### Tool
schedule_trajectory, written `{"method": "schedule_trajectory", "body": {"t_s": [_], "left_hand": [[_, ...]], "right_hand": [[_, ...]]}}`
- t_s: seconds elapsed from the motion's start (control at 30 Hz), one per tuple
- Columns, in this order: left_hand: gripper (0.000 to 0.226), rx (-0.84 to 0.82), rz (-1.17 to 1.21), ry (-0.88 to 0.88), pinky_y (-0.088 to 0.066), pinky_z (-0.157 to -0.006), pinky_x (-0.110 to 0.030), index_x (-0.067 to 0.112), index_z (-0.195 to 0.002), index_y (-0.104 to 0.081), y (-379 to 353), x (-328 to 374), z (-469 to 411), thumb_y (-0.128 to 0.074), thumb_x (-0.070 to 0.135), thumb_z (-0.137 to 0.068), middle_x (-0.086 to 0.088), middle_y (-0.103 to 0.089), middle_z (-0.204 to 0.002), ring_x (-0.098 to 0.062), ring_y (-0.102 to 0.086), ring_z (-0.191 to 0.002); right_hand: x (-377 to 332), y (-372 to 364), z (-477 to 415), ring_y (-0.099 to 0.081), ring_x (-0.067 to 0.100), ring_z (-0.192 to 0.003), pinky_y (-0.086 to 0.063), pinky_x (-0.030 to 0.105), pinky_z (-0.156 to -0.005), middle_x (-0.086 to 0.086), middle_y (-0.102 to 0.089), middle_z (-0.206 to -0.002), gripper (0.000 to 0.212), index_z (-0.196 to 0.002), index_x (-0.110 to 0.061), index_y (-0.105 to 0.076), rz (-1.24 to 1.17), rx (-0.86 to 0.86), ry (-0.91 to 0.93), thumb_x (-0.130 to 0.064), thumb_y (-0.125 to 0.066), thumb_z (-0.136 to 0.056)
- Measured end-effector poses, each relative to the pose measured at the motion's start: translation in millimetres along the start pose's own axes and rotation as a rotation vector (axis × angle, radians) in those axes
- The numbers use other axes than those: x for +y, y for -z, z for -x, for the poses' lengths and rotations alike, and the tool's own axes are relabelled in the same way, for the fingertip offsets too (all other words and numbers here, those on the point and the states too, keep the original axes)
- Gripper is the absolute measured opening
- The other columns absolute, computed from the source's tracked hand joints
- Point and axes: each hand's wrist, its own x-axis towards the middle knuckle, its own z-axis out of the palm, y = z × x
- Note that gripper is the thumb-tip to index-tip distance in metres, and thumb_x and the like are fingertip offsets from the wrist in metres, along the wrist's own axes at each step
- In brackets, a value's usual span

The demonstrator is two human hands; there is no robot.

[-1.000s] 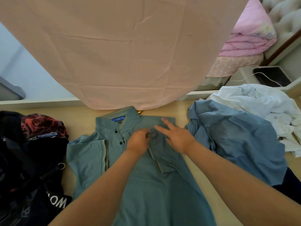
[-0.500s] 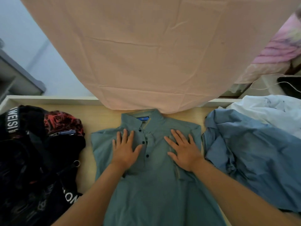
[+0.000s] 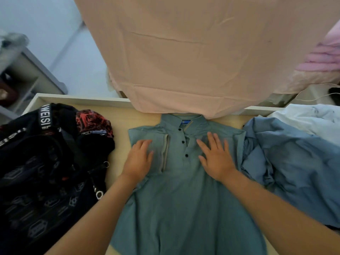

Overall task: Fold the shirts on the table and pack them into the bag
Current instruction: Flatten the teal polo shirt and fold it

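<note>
While only the head view was on offer, it showed the teal polo shirt [image 3: 184,199] lying face up on the wooden table [image 3: 121,124], buttoned placket uppermost. Its collar [image 3: 184,120] pointed away from the person and its hem ran toward them and out of the bottom of the frame, so its long axis ran from the far table edge to the near one. Both hands were released and flat on it. The left hand [image 3: 138,162] pressed the shoulder area just left of a sleeve edge [image 3: 165,153] that lay folded inward. The right hand [image 3: 217,161] rested with fingers spread on the chest just right of the placket. Neither hand gripped any cloth. To the left of the shirt, nearly touching its side, sat the black bag [image 3: 46,172] with white-lettered straps. Against its right side lay a crumpled blue shirt [image 3: 294,162], with a white shirt [image 3: 312,118] beyond that. A pink cloth [image 3: 184,61] hung above the collar. The teal shirt looked soft, light and limp, likely to slump and shed a crease unless pressed. The collar and placket seemed the only firmer parts. A sensible hold would be a pinch at the shoulder seam and the side edge below it, or at the two hem corners.
</note>
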Motion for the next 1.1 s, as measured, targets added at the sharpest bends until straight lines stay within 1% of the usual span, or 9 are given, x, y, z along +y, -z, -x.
{"method": "schedule_trajectory", "body": {"t_s": [0.13,0.3,0.43,0.53,0.7,0.83,0.97,1.03,1.1], "left_hand": [[0.031,0.124,-0.012,0.122,-0.048,-0.085,-0.044,0.008,-0.112,-0.059,11,-7,84,-0.062,0.004,-0.082,-0.012,-0.054,-0.108,-0.036,-0.055,-0.097],[0.039,0.019,-0.022,0.326,-0.047,-0.089,-0.038,0.003,-0.123,-0.051,8,-19,188,-0.056,0.002,-0.085,-0.014,-0.051,-0.114,-0.033,-0.055,-0.105],[0.041,-0.164,-0.088,0.548,-0.043,-0.090,-0.034,0.010,-0.128,-0.044,-1,-25,238,-0.055,0.025,-0.091,-0.010,-0.052,-0.122,-0.027,-0.052,-0.113],[0.027,-0.180,0.227,0.696,-0.042,-0.076,-0.031,0.010,-0.110,-0.058,11,-25,242,-0.057,0.030,-0.091,-0.009,-0.064,-0.108,-0.031,-0.060,-0.104],[0.033,0.055,0.227,0.577,-0.043,-0.059,-0.035,0.017,-0.069,-0.054,47,-31,253,-0.054,0.038,-0.094,-0.001,-0.061,-0.070,-0.024,-0.059,-0.071],[0.027,0.042,-0.227,0.375,-0.047,-0.072,-0.038,0.017,-0.101,-0.057,45,-45,281,-0.071,0.027,-0.080,-0.004,-0.057,-0.100,-0.028,-0.056,-0.093],[0.040,-0.096,-0.199,-0.142,-0.044,-0.070,-0.036,0.025,-0.102,-0.058,17,-35,289,-0.071,0.026,-0.064,0.002,-0.051,-0.102,-0.025,-0.052,-0.094],[0.044,-0.222,-0.302,-0.266,-0.037,-0.069,-0.033,0.025,-0.101,-0.057,2,-29,291,-0.071,0.036,-0.062,0.002,-0.050,-0.107,-0.023,-0.049,-0.096],[0.039,-0.265,-0.315,-0.238,-0.035,-0.069,-0.035,0.019,-0.102,-0.058,-8,-28,289,-0.071,0.025,-0.065,-0.004,-0.051,-0.110,-0.027,-0.049,-0.100]], "right_hand": [[-74,-4,58,-0.009,0.030,-0.152,-0.016,0.053,-0.119,0.008,-0.009,-0.166,0.050,-0.149,-0.031,-0.040,-0.107,-0.037,0.167,-0.043,-0.041,-0.100],[-164,-28,134,-0.054,0.029,-0.121,-0.048,0.043,-0.093,0.008,-0.048,-0.142,0.050,-0.137,-0.032,-0.051,-0.122,-0.051,0.301,-0.045,-0.037,-0.090],[-190,-49,175,-0.031,0.030,-0.143,-0.035,0.052,-0.107,0.009,-0.022,-0.161,0.060,-0.152,-0.032,-0.030,-0.090,-0.215,0.198,-0.048,-0.041,-0.096],[-190,-54,188,0.005,0.024,-0.153,-0.012,0.055,-0.120,0.003,0.014,-0.166,0.071,-0.158,-0.034,-0.006,-0.057,-0.311,0.191,-0.052,-0.040,-0.099],[-173,-46,186,0.008,0.020,-0.153,-0.008,0.045,-0.123,0.002,0.018,-0.165,0.076,-0.158,-0.034,0.003,-0.069,-0.391,0.157,-0.053,-0.042,-0.100],[-160,-41,196,0.002,0.022,-0.153,-0.006,0.041,-0.123,0.005,0.007,-0.166,0.078,-0.159,-0.026,-0.002,-0.094,-0.304,0.108,-0.048,-0.047,-0.099],[-144,-42,237,-0.032,0.026,-0.141,-0.031,0.038,-0.111,0.005,-0.030,-0.153,0.068,-0.147,-0.028,-0.034,-0.064,-0.065,0.129,-0.056,-0.051,-0.088],[-131,-48,256,-0.038,0.023,-0.130,-0.039,0.038,-0.102,0.001,-0.035,-0.140,0.073,-0.135,-0.031,-0.041,-0.062,-0.144,0.084,-0.068,-0.057,-0.073],[-118,-54,268,-0.037,0.022,-0.129,-0.041,0.040,-0.100,0.000,-0.034,-0.138,0.080,-0.133,-0.031,-0.041,-0.037,-0.249,0.017,-0.068,-0.066,-0.067]]}}
